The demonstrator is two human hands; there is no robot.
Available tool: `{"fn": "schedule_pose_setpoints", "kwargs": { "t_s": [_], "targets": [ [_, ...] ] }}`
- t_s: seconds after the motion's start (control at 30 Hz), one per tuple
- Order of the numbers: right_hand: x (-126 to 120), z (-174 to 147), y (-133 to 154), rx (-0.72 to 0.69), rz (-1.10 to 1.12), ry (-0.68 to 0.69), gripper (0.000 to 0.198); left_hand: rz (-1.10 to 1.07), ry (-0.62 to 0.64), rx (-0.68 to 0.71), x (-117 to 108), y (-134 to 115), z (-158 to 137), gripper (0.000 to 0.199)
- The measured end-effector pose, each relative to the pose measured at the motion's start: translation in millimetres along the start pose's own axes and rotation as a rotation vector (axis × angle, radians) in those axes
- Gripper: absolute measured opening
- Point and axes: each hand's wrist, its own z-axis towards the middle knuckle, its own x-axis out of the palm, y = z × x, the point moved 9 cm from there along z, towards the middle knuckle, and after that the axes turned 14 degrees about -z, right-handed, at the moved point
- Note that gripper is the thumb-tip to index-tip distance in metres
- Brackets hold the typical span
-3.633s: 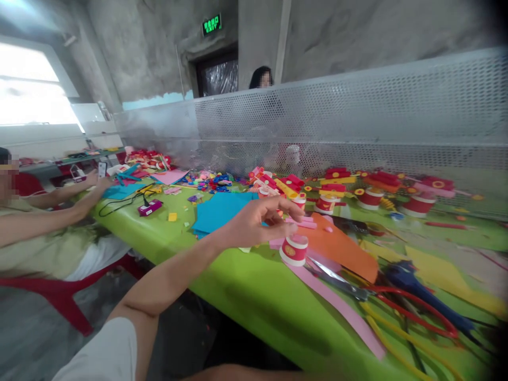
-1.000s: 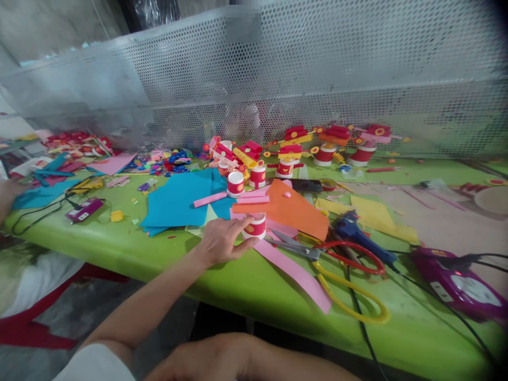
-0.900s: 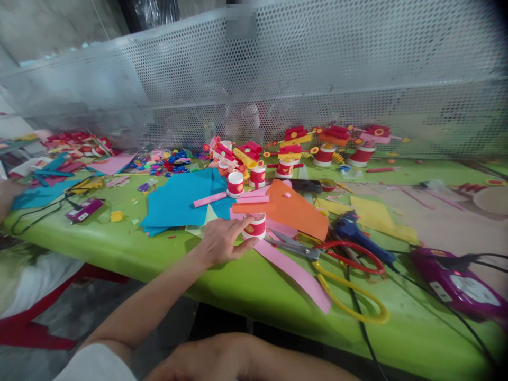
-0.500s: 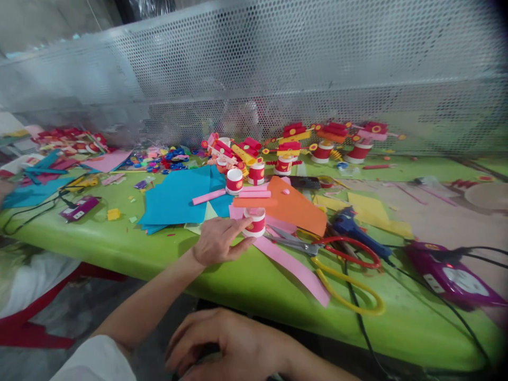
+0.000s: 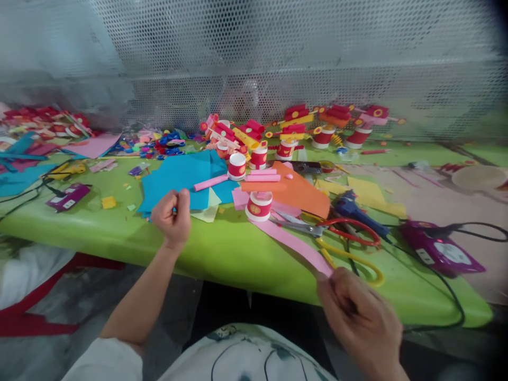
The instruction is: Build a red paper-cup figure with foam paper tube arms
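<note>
My right hand (image 5: 359,312), at the table's front edge, pinches the near end of a pink paper strip (image 5: 293,238). The strip's far end runs up to a small red-and-white paper cup (image 5: 259,207), where its exact position under or against the cup is hidden. My left hand (image 5: 172,217) is curled in a loose fist over the table edge, left of the cup, and nothing shows in it. Just behind the cup lie an orange paper roll (image 5: 262,186) and pink paper rolls (image 5: 260,178). Scissors (image 5: 353,238) with red and yellow handles lie right of the strip.
A blue glue gun (image 5: 359,214) and a purple power strip (image 5: 440,248) with cables are at right. Blue paper sheets (image 5: 174,174) lie at left. Several finished paper-cup models (image 5: 288,148) stand along the back before a perforated metal screen (image 5: 254,63).
My left hand has left the cup, moved left and curled up. My right hand has risen from below the table edge to the right and taken hold of the pink strip's end.
</note>
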Motion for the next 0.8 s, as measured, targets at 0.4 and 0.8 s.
{"fn": "schedule_pose_setpoints", "kwargs": {
  "t_s": [0.4, 0.8],
  "targets": [
    [17.5, -16.3, 8.4, -0.181, -0.278, -0.148, 0.02, -0.074, 0.183, -0.355, -29.9, 49.0, -20.5, 0.053],
    [57.7, 10.8, 36.5, -0.195, -0.123, -0.172, 0.023, -0.003, -0.069, -0.354, -56.9, 54.8, -27.9, 0.014]
  ]
}}
